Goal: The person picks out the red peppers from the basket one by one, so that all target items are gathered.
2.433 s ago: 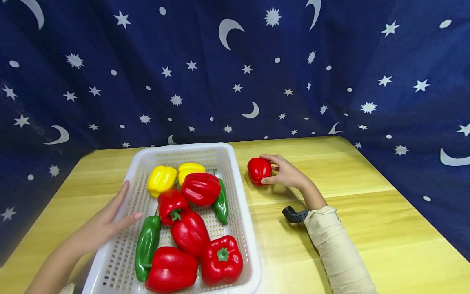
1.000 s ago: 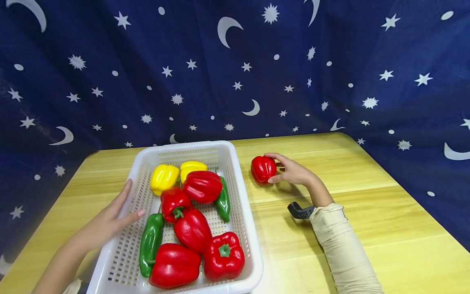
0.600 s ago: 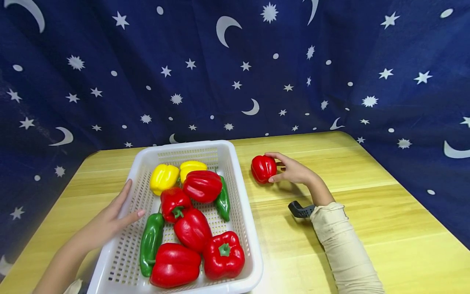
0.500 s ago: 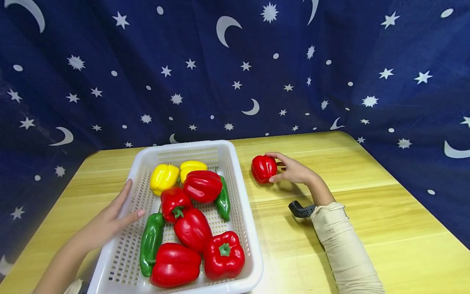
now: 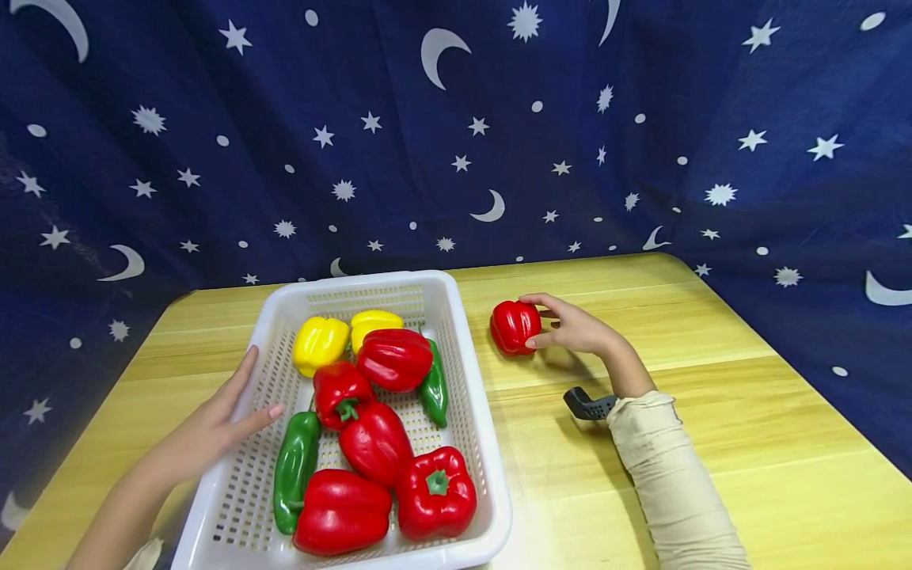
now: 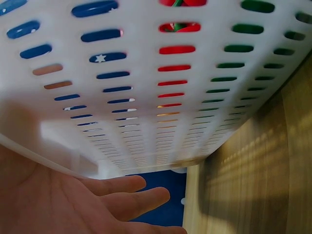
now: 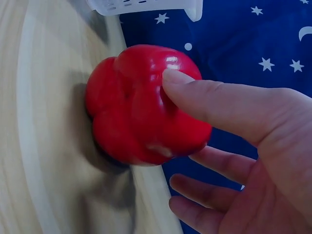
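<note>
A glossy red bell pepper (image 5: 514,327) lies on the wooden table, right of a white perforated plastic basket (image 5: 492,483). My right hand (image 5: 573,326) pinches it from the right, index finger at the top and thumb below. In the right wrist view the thumb presses on the pepper (image 7: 141,107) while the other fingers hang loose beneath. At the basket's left rim my left hand (image 5: 203,435) rests with its thumb over the inside. Its fingers (image 6: 131,202) stretch out nearly straight under the rim in the left wrist view.
Inside the basket lie several red bell peppers (image 5: 394,360), two yellow bell peppers (image 5: 321,346) and two long green peppers (image 5: 297,471). A black curved piece (image 5: 587,404) juts from the right sleeve (image 5: 663,467). Behind the table (image 5: 712,412) hangs a dark blue curtain (image 5: 399,71) with stars and moons.
The red bell pepper and my right hand have shifted slightly right, widening the gap to the basket. My left hand keeps its place on the rim; the head view drifts a little.
</note>
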Demonstrator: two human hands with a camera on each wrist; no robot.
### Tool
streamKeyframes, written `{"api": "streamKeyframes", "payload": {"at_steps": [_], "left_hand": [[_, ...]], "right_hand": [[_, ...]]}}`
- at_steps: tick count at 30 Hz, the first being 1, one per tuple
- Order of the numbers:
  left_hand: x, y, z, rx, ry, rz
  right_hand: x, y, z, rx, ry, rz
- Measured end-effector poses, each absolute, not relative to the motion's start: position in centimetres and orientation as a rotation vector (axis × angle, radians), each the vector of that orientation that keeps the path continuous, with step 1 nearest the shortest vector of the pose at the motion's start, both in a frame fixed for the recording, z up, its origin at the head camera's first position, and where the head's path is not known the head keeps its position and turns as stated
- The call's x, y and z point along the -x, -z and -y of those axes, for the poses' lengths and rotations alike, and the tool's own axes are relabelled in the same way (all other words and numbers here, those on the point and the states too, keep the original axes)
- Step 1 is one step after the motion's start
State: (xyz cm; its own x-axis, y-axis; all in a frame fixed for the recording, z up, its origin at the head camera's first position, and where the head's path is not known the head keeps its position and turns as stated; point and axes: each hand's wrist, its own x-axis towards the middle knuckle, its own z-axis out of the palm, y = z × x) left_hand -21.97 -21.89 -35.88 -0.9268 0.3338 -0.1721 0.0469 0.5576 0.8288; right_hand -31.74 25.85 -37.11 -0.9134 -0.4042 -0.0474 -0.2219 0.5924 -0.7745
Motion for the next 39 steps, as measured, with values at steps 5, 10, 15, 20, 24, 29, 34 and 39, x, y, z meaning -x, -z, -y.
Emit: {"api": "streamKeyframes", "payload": {"at_steps": [5, 10, 15, 20, 24, 29, 34, 39], "left_hand": [[21.9, 35.9, 21.9, -0.312, -1.313, -2.484], [21.9, 36.0, 22.0, -0.313, -1.321, -2.490], [21.8, 35.9, 22.1, -0.316, -1.319, -2.496], [21.8, 35.7, 22.1, -0.324, -1.327, -2.502], [21.8, 35.7, 22.2, -0.330, -1.340, -2.495], [21.8, 35.8, 22.3, -0.342, -1.350, -2.490], [21.8, 35.9, 22.4, -0.358, -1.353, -2.504], [22.0, 36.2, 22.2, -0.379, -1.353, -2.494]], "right_hand": [[31.7, 36.8, -25.8, 0.490, 1.209, -2.601], [31.7, 36.7, -25.6, 0.494, 1.196, -2.604], [31.8, 36.7, -25.5, 0.522, 1.196, -2.608], [31.8, 36.9, -25.3, 0.532, 1.201, -2.613], [31.9, 36.9, -25.1, 0.530, 1.224, -2.588], [31.9, 36.9, -24.8, 0.511, 1.243, -2.554], [31.9, 37.1, -24.9, 0.518, 1.256, -2.544], [31.6, 37.2, -25.4, 0.520, 1.235, -2.597]]}}
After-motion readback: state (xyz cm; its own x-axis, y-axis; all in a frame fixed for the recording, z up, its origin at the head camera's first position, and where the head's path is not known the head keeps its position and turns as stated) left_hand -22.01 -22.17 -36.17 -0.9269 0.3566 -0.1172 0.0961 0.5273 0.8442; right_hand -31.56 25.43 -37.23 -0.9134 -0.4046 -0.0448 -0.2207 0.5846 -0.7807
